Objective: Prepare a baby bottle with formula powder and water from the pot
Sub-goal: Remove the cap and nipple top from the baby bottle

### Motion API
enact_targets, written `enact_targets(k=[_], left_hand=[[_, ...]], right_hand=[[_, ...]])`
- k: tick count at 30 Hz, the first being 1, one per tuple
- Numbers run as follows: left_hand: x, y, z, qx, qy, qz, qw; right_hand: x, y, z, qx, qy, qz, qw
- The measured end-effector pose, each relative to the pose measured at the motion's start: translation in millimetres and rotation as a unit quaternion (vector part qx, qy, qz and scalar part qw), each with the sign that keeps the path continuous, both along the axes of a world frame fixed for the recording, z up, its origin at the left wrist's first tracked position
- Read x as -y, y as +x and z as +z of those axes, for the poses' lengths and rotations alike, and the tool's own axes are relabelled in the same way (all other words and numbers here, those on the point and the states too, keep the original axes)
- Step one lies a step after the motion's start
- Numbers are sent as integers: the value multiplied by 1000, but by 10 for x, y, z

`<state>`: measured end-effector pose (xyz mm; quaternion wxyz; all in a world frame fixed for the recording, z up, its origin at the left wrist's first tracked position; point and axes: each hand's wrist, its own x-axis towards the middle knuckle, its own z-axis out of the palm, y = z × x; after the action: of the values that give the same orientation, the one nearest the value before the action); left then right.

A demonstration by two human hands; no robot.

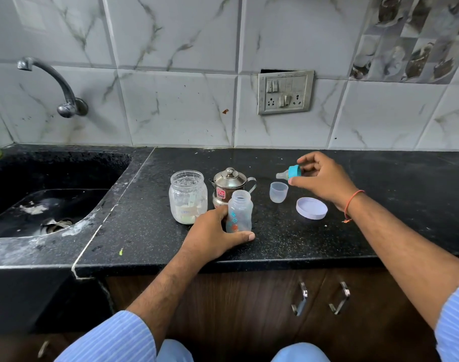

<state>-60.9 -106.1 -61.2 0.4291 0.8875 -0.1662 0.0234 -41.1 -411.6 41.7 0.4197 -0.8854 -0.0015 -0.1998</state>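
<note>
Your left hand (215, 232) wraps the lower half of the open baby bottle (239, 211), which stands upright near the front of the black tabletop (288, 239). The bottle looks empty; any residue is too faint to tell.

Risks, as a judgement: the bottle is light and narrow, so a loose hold could let it tip when powder or water goes in. The lidded steel pot (229, 188) stands just behind it at 12 o'clock, so a hasty reach could knock one into the other. The open formula jar (188, 195) sits at 10 o'clock from the bottle, close enough to be nudged by your left wrist. The teat could touch the tabletop and get dirty.

Left grip: thumb and fingers curled around the bottle, clamped on it.

Right hand (321, 178), at 2 o'clock from the bottle: fingertips pinch the teal collar of the teat (291, 172), held just above the tabletop. Below it stand a clear cap (278, 192) and a white jar lid (312, 208).
</note>
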Motion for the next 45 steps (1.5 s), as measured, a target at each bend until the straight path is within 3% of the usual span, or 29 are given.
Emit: enact_targets(k=[22, 39, 45], left_hand=[[2, -2, -18, 10, -13, -3, 1000], [17, -67, 36, 29, 10, 17, 999], [31, -106, 74, 42, 37, 34, 998]], right_hand=[[-136, 341, -199, -51, -163, 19, 985], [-150, 319, -332, -52, -155, 14, 986], [-181, 180, -264, -11, -165, 8, 986]])
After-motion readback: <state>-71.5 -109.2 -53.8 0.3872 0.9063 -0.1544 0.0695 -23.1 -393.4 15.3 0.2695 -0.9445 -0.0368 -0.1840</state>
